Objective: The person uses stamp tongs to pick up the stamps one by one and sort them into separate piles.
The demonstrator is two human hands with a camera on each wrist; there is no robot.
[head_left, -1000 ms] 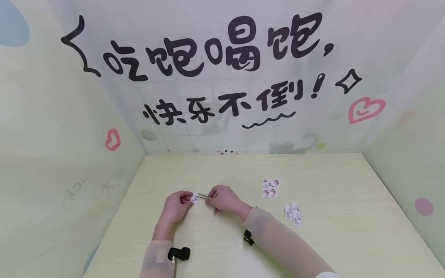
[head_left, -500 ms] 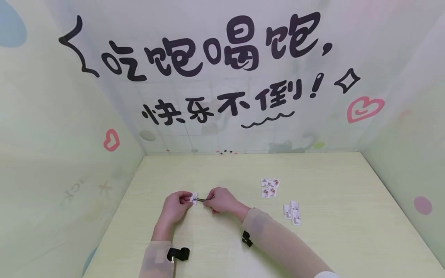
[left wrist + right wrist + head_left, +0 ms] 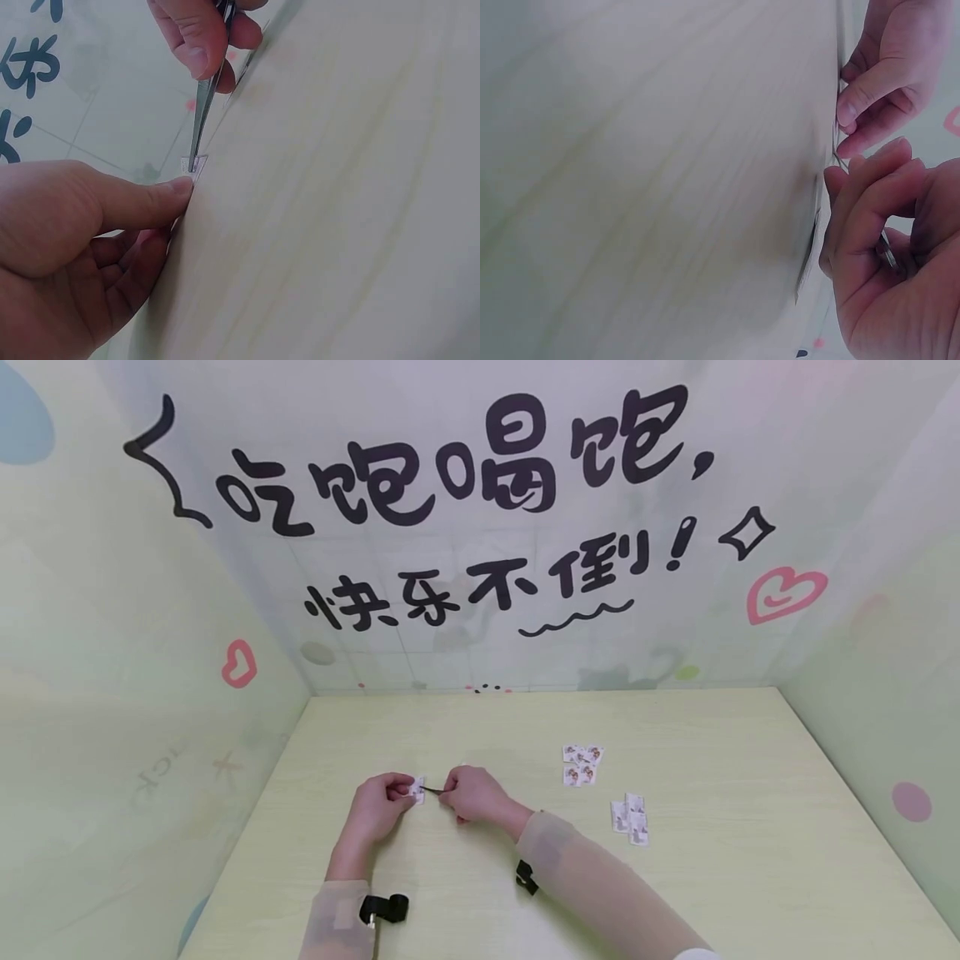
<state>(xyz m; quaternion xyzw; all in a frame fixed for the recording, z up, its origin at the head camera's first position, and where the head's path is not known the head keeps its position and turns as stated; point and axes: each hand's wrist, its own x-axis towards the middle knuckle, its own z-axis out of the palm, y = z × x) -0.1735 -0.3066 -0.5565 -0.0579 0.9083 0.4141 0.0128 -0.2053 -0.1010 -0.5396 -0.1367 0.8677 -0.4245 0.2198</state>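
Note:
My left hand (image 3: pixel 378 803) holds a small white printed paper piece (image 3: pixel 418 798) between thumb and fingers, low over the left half of the table. The thumb covers part of it in the left wrist view. From the right, my right hand (image 3: pixel 477 795) grips metal tweezers (image 3: pixel 201 112), whose tips point down onto the paper piece. In the left wrist view the prongs lie close together at the paper's exposed end. Whether they pinch anything there is too small to tell. The right wrist view shows the right hand's curled fingers, with the tweezers' rear end beside the palm.
Small printed paper pieces lie in two groups on the pale wooden table (image 3: pixel 712 760): an upper group (image 3: pixel 581 766) and a lower right group (image 3: pixel 630 818). A thin flat piece (image 3: pixel 808 259) lies below the right hand. Printed fabric walls (image 3: pixel 480 668) bound the table.
The tweezers' prongs, visibly apart one second ago, now look closed together. Their tips have moved onto the paper piece. The right hand has shifted slightly; the left hand stays nearly still.

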